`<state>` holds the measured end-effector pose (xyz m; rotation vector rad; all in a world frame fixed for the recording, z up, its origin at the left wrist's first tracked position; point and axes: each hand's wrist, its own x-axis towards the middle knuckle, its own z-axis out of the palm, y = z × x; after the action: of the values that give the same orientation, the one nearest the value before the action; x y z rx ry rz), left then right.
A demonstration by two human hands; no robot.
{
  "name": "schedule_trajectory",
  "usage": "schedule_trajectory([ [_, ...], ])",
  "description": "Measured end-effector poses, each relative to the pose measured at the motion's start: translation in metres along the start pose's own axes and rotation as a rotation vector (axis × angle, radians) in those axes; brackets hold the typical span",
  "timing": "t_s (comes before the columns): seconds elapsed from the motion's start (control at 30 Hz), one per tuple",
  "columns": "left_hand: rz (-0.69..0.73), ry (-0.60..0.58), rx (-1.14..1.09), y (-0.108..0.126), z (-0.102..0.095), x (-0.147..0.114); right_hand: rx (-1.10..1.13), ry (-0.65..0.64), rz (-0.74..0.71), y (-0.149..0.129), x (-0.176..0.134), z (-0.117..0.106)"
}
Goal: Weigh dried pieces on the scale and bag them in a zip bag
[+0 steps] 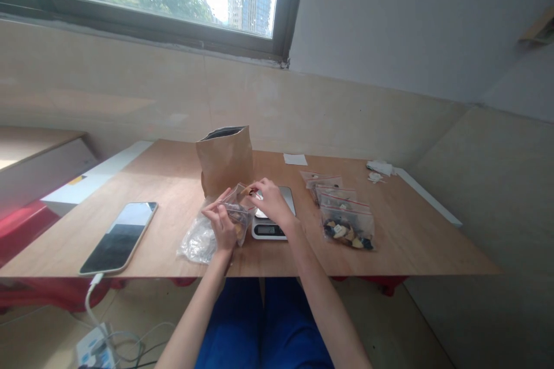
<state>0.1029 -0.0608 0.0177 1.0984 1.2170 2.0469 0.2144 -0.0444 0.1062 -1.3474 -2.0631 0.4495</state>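
Note:
My left hand (223,226) is closed around a clear zip bag (239,213), which stands with its mouth up and has brownish pieces inside. At the bag's mouth, my right hand (272,203) pinches a small tan piece (247,190) with something dark beside it; its exact kind is too small to tell. Under my right hand lies a white digital kitchen scale (269,232), its metal plate partly hidden by the hand. Directly behind my left hand stands an open brown kraft paper pouch (225,161). A crumpled clear plastic bag (197,242) lies beneath and left of my left hand.
Several filled zip bags (348,230) with dark and pale dried pieces overlap right of the scale. A phone (120,237) with a charging cable (93,288) lies at the left. White paper (295,159) and crumpled white scraps (378,170) rest near the table's back edge.

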Motion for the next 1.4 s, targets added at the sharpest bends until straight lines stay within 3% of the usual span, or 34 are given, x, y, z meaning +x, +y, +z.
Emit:
schedule_trajectory([
  [0.13, 0.002, 0.021, 0.015, 0.000, -0.001, 0.001, -0.017, 0.022, -0.015, -0.002, 0.006, 0.000],
  [0.3, -0.029, 0.079, 0.100, -0.001, -0.004, 0.002, 0.051, 0.156, 0.072, 0.033, -0.003, 0.004],
  [0.5, -0.057, 0.126, 0.069, -0.002, -0.007, 0.001, -0.120, -0.079, 0.099, 0.063, -0.027, 0.012],
  [0.7, 0.053, 0.059, -0.073, -0.002, -0.007, -0.005, -0.145, -0.014, 0.087, 0.061, -0.030, 0.016],
  [0.8, 0.108, 0.058, -0.130, 0.003, -0.004, -0.006, 0.021, 0.028, 0.134, 0.053, -0.030, 0.009],
  [0.97, 0.215, -0.004, -0.157, 0.008, -0.003, -0.005, 0.543, 0.184, 0.212, 0.021, -0.039, -0.016],
  [1.07, 0.226, -0.055, -0.170, 0.012, -0.002, -0.005, 0.689, 0.183, 0.200, -0.002, -0.046, -0.030],
  [1.27, 0.144, 0.027, -0.120, 0.039, 0.006, -0.011, 0.335, 0.049, 0.099, -0.041, -0.047, -0.053],
  [1.4, 0.203, -0.009, -0.136, 0.050, 0.010, -0.014, 0.039, -0.047, 0.045, -0.059, -0.038, -0.059],
])
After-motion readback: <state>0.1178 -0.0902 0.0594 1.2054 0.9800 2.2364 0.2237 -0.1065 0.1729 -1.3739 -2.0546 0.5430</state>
